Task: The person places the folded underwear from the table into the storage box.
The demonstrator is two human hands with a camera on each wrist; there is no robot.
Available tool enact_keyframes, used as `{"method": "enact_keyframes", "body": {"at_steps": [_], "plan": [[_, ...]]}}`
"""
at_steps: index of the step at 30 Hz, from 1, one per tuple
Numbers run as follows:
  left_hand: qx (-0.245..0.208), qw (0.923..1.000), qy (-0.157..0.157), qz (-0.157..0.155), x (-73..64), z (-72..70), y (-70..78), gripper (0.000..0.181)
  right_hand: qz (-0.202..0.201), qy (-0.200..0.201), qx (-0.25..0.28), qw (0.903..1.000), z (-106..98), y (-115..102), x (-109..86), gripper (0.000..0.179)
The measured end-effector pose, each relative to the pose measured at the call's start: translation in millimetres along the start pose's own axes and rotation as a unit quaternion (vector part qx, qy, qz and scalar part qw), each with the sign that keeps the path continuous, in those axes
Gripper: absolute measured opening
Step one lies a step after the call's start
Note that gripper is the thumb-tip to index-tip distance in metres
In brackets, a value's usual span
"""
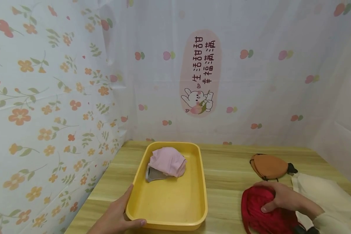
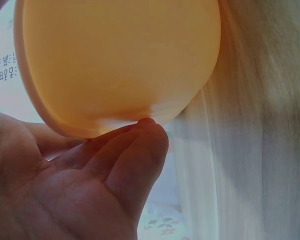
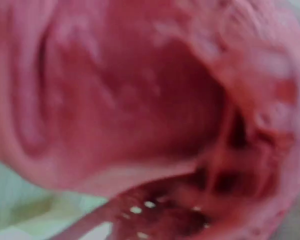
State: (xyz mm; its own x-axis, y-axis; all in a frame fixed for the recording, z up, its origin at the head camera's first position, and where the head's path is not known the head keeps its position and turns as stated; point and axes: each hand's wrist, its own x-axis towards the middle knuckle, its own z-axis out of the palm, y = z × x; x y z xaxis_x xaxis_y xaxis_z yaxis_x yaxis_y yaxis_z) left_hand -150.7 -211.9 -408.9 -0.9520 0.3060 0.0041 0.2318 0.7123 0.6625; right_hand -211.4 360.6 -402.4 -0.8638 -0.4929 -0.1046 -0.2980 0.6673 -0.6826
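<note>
My left hand (image 1: 117, 211) holds the near left corner of a yellow tray (image 1: 206, 195), thumb against the near wall and fingers along the left side. In the left wrist view its fingertips touch the tray's outer wall (image 2: 125, 60). At the right, my right hand (image 1: 280, 196) grips a bunched red cloth item (image 1: 255, 208) on the table. Lace-like edging and small holes show on this red item (image 3: 115, 100) in the blurred right wrist view. Inside the tray, a folded pink cloth (image 1: 168, 161) lies partly over a grey piece (image 1: 156, 174).
Behind the red item lies a brown-orange piece (image 1: 270, 166) with black cords. A cream cloth (image 1: 324, 191) spreads at the far right, partly behind the right forearm. Patterned curtains (image 1: 163, 81) hang behind and left of the wooden table (image 1: 222, 169).
</note>
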Motion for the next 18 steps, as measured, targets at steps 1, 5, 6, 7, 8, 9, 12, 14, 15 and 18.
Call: {"method": "enact_keyframes", "body": {"at_steps": [1, 5, 6, 7, 8, 9, 12, 14, 15, 18], "plan": [[-0.002, 1.0000, 0.000, -0.002, 0.2, 0.3, 0.0, 0.117, -0.006, -0.001, 0.012, 0.9999, 0.6, 1.1, -0.2, 0.067], [-0.009, 0.9999, 0.000, -0.004, 0.8, 1.0, 0.6, 0.117, -0.014, -0.022, 0.087, 0.9958, 1.2, 3.3, -0.6, 0.064], [-0.010, 0.9999, 0.000, -0.003, 0.9, 1.0, 0.9, 0.117, -0.007, -0.025, 0.101, 0.9945, 1.2, 3.2, -1.1, 0.064], [-0.011, 0.9999, 0.000, -0.002, 0.7, 1.0, 1.1, 0.117, 0.002, -0.027, 0.115, 0.9930, 1.2, 2.9, -1.6, 0.064], [-0.012, 0.9999, -0.001, -0.001, 0.6, 0.9, 1.2, 0.117, 0.010, -0.025, 0.124, 0.9920, 1.3, 2.3, -2.3, 0.064], [-0.015, 0.9999, -0.002, -0.001, 0.4, 0.8, 1.4, 0.117, 0.023, -0.022, 0.134, 0.9904, 1.4, 1.5, -2.9, 0.064], [-0.017, 0.9998, -0.003, -0.005, 0.3, 0.4, 1.4, 0.117, 0.058, 0.000, 0.146, 0.9876, 1.6, -1.3, -4.6, 0.065], [-0.019, 0.9998, -0.005, -0.010, 0.7, 0.3, 1.1, 0.117, 0.065, 0.012, 0.155, 0.9856, 1.0, -2.9, -4.9, 0.065], [-0.020, 0.9997, -0.005, -0.012, 0.8, 0.3, 1.0, 0.117, 0.065, 0.014, 0.165, 0.9841, 0.4, -3.5, -4.9, 0.065], [-0.019, 0.9997, -0.006, -0.014, 1.0, 0.3, 0.5, 0.117, 0.045, 0.009, 0.202, 0.9784, -2.1, -4.1, -4.7, 0.058]]}}
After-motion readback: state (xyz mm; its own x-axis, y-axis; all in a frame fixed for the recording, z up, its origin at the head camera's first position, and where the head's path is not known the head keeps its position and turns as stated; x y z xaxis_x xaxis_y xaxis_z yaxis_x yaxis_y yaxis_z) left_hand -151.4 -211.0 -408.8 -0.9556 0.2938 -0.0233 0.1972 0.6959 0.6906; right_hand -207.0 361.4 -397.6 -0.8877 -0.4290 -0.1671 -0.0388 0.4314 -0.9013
